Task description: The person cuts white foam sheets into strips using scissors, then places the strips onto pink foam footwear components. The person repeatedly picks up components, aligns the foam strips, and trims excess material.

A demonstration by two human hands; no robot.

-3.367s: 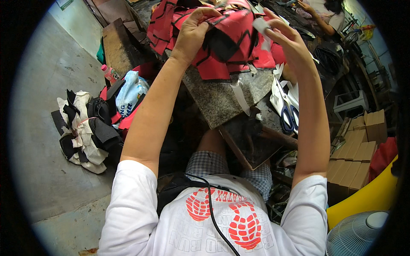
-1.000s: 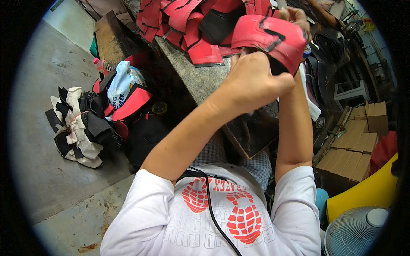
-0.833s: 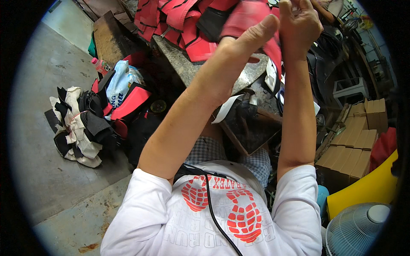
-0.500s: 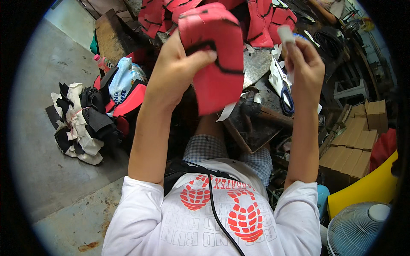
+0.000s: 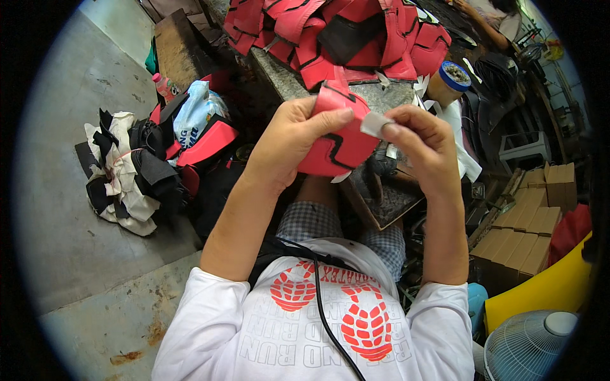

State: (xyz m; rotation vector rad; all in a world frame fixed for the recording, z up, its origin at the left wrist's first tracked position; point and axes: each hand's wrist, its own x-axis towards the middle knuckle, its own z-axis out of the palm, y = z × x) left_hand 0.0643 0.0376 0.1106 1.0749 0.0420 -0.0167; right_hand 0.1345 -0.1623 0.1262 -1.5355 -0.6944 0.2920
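Note:
My left hand grips a curved red piece with black trim, like a shoe upper, its thumb pressed on the front face. Pinched between the thumb and fingers of my right hand is a small whitish strip. That strip lies against the right edge of the red piece; whether it is stuck there I cannot tell. Beyond both hands, a heap of similar red pieces with black lines covers the workbench.
An open-looking jar with a blue rim stands right of the heap. Fabric scraps and a plastic bag lie at left. Cardboard boxes, a yellow sheet and a fan are at right. Another person's arm shows top right.
My hands have come together and lower, bringing the whitish strip to the red piece's edge. The view has shifted, showing more of the heap and the jar; the scissors seen before are now hidden.

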